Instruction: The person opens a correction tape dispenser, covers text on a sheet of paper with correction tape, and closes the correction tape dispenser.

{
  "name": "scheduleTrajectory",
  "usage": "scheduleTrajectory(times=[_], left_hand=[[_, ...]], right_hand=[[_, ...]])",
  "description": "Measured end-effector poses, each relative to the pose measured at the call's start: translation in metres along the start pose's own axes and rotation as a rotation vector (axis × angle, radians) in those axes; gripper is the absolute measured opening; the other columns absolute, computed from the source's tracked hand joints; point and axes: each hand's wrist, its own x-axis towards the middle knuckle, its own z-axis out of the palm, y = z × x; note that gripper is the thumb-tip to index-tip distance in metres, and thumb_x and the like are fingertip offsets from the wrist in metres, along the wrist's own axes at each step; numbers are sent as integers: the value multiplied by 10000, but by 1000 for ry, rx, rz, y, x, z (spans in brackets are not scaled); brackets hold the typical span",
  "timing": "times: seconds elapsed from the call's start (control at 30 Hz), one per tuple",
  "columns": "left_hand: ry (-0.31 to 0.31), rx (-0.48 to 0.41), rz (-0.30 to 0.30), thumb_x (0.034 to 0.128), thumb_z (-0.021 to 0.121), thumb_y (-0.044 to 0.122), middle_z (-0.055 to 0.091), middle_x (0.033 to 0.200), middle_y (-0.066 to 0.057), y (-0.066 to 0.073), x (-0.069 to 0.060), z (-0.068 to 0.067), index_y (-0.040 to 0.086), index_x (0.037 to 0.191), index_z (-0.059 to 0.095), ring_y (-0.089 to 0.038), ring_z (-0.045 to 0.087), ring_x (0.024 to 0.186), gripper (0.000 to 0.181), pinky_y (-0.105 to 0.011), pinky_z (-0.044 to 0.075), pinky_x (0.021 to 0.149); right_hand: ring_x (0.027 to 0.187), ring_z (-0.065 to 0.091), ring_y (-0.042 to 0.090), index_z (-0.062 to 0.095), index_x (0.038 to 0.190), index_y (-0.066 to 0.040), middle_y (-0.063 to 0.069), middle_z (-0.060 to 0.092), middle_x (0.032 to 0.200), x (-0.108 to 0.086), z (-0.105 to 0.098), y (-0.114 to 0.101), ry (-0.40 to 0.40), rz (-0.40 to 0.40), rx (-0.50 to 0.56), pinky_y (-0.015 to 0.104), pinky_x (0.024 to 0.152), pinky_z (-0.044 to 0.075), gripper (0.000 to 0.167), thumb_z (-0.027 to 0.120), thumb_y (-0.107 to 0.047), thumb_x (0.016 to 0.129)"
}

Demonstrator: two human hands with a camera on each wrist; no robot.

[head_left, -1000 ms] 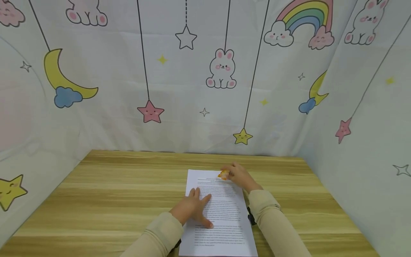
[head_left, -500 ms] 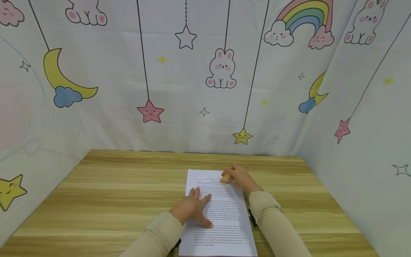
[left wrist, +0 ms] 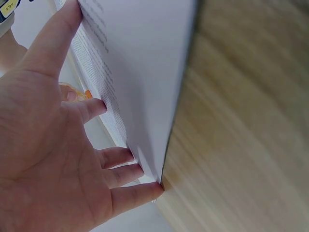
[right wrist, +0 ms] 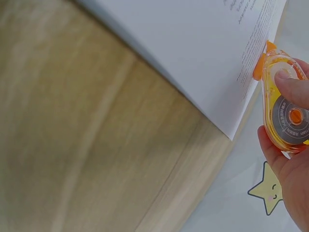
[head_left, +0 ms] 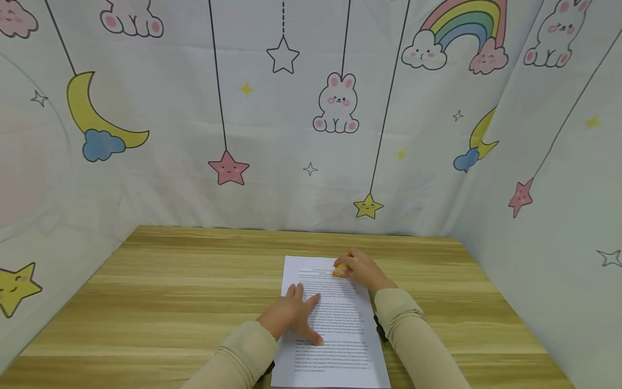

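Observation:
My right hand [head_left: 363, 270] grips an orange-and-clear correction tape dispenser [right wrist: 285, 104], thumb on its side. In the right wrist view its orange tip meets the printed lines near the top of the sheet. The printed sheet of paper [head_left: 335, 324] lies flat, its long side running away from me. My left hand [head_left: 291, 313] rests on the left part of the sheet with fingers spread, and the left wrist view shows its fingertips [left wrist: 157, 188] on the paper, the little finger at the edge.
A wood-grain table [head_left: 184, 302] carries the paper. Behind it and along both sides hangs a white cloth [head_left: 272, 119] printed with stars, moons and rabbits. Dark wrist straps [head_left: 380, 328] show below the sleeves.
The right hand and correction tape first shifted slightly right and nearer over the top lines, then slightly back left. My left hand stays in place on the sheet.

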Motion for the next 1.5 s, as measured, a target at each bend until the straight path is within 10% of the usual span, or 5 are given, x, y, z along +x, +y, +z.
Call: scheduleTrajectory(times=[1.5], left_hand=[[-8,-36,-6,612,709,659,155,1526,-163,-1,-2,-2,302,1441,294,-329,157,1411,993,-499,299,1073]], right_hand=[[818,448,173,665,993,-177,26,513,916,-6,-10,12,-70,14,-28,340,728,407,266,578,26,845]])
